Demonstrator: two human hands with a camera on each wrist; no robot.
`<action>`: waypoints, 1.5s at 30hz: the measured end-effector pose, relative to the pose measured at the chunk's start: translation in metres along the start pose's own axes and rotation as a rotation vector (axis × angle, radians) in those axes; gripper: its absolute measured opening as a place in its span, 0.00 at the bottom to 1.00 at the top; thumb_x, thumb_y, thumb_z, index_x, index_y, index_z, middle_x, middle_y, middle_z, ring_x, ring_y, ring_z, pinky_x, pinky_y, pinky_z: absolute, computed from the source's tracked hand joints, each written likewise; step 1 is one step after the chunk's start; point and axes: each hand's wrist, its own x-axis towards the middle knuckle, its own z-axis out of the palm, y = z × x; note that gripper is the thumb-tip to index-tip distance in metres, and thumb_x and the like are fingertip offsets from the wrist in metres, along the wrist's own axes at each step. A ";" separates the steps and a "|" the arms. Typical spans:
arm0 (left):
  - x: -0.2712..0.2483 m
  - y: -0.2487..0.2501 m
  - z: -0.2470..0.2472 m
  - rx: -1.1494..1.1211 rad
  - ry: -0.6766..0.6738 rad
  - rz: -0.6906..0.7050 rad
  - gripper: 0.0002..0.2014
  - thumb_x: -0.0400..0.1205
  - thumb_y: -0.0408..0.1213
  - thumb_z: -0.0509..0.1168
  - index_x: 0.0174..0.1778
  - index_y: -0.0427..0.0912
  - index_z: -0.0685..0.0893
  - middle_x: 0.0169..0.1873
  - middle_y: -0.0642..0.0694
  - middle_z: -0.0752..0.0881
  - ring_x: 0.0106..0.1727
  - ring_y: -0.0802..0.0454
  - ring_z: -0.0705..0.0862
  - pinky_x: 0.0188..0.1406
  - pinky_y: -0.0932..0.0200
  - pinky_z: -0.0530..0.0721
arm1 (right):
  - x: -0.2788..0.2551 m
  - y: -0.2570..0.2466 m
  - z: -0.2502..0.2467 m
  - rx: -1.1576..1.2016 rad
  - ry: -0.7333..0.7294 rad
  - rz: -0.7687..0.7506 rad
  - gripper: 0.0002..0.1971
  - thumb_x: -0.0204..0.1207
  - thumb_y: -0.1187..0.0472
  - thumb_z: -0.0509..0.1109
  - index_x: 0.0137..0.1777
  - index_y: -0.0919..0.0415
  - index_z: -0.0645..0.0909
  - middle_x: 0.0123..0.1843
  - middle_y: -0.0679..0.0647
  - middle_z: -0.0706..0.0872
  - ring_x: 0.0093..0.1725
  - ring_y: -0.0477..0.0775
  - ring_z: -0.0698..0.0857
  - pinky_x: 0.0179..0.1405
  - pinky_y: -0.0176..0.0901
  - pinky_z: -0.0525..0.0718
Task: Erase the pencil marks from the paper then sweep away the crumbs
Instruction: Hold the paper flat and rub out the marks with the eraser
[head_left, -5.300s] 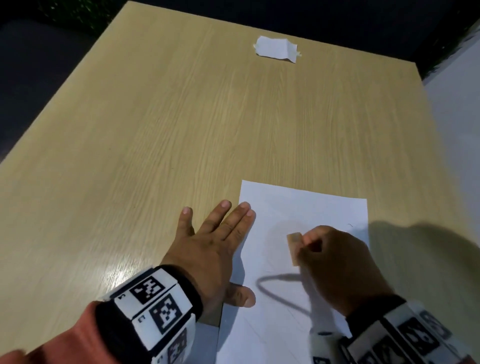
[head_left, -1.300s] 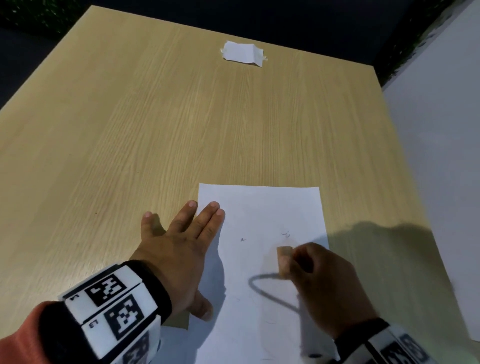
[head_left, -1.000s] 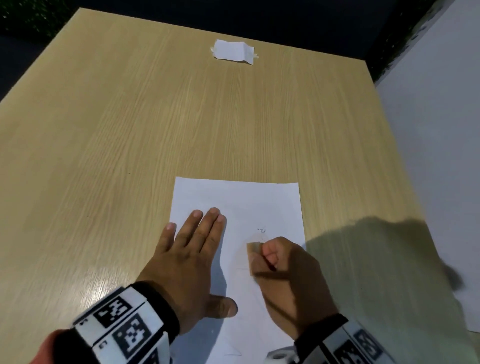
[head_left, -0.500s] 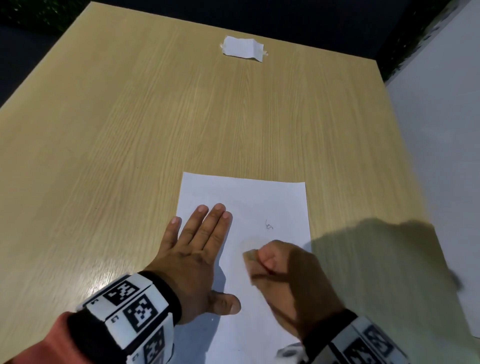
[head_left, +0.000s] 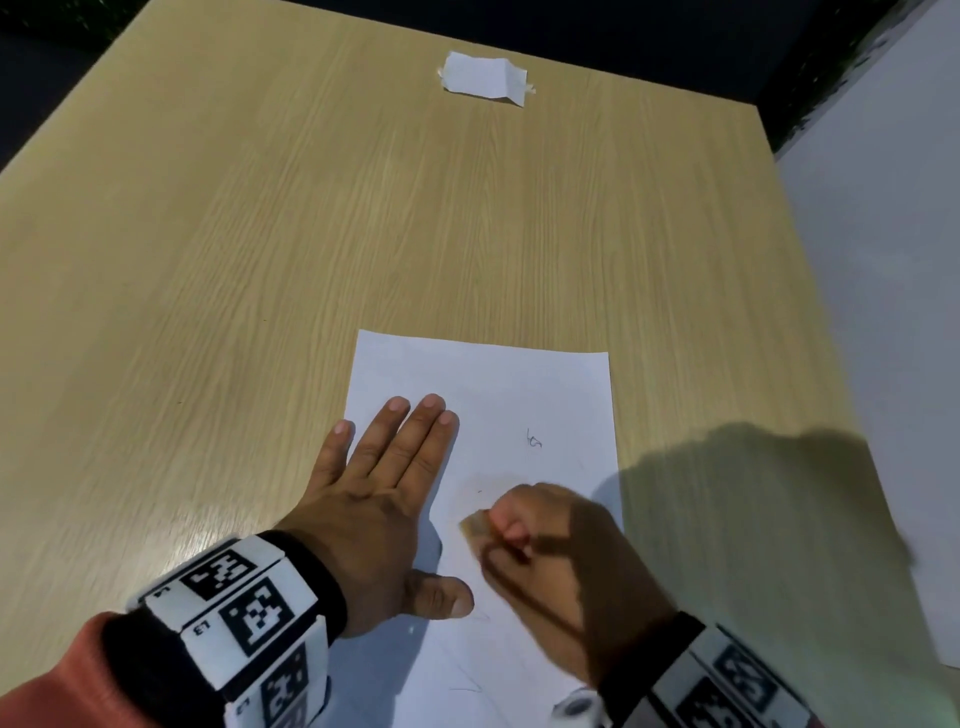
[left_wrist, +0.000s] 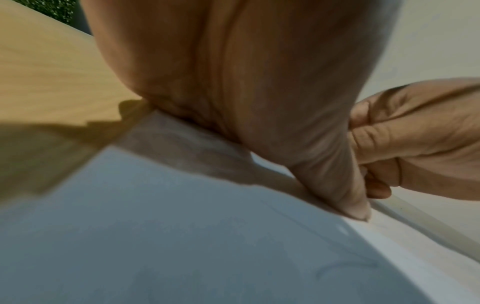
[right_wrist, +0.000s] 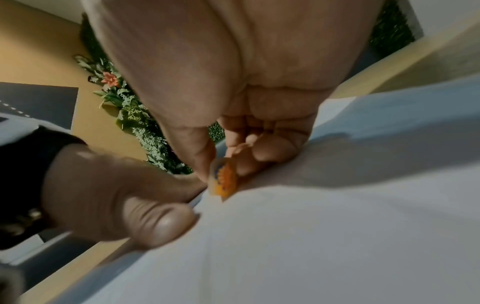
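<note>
A white sheet of paper (head_left: 498, 395) lies on the wooden table (head_left: 260, 234) near its front edge. My left hand (head_left: 379, 499) presses flat on the sheet's left side, fingers straight and thumb spread. My right hand (head_left: 550, 551) pinches a small tan eraser (head_left: 474, 526) against the paper's middle; in the right wrist view the eraser (right_wrist: 224, 182) shows an orange printed face between thumb and fingers. A small pencil mark (head_left: 533, 440) sits above the right hand, and faint lines (head_left: 467, 688) show near the sheet's bottom. No crumbs can be made out.
A small crumpled piece of white paper (head_left: 485, 80) lies at the table's far edge. The table's right edge (head_left: 810, 291) runs beside a pale floor. Dark ground surrounds the far and left sides. A shadow falls right of the sheet.
The right hand has drawn the eraser down toward me across the sheet, uncovering the small pencil mark above it. The left hand shifted from the sheet's left edge onto the paper and stays flat.
</note>
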 end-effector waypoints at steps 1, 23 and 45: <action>0.000 0.000 0.000 0.009 0.002 0.000 0.62 0.62 0.83 0.48 0.66 0.52 0.09 0.65 0.57 0.09 0.67 0.56 0.10 0.73 0.44 0.21 | 0.001 0.008 -0.005 -0.038 0.012 0.051 0.21 0.76 0.46 0.64 0.26 0.58 0.69 0.23 0.50 0.71 0.26 0.49 0.71 0.30 0.40 0.74; 0.002 -0.004 0.011 -0.088 0.179 0.061 0.63 0.60 0.85 0.49 0.68 0.55 0.12 0.73 0.56 0.17 0.72 0.57 0.15 0.72 0.45 0.22 | 0.002 0.010 -0.010 0.040 -0.089 -0.116 0.16 0.76 0.51 0.68 0.31 0.59 0.74 0.28 0.50 0.75 0.31 0.51 0.74 0.34 0.46 0.77; 0.003 -0.004 0.014 -0.087 0.212 0.046 0.63 0.62 0.84 0.51 0.66 0.54 0.10 0.70 0.57 0.14 0.70 0.57 0.13 0.71 0.46 0.21 | 0.006 0.008 -0.006 0.053 -0.124 -0.179 0.15 0.77 0.52 0.67 0.33 0.59 0.77 0.29 0.49 0.76 0.30 0.50 0.74 0.33 0.45 0.77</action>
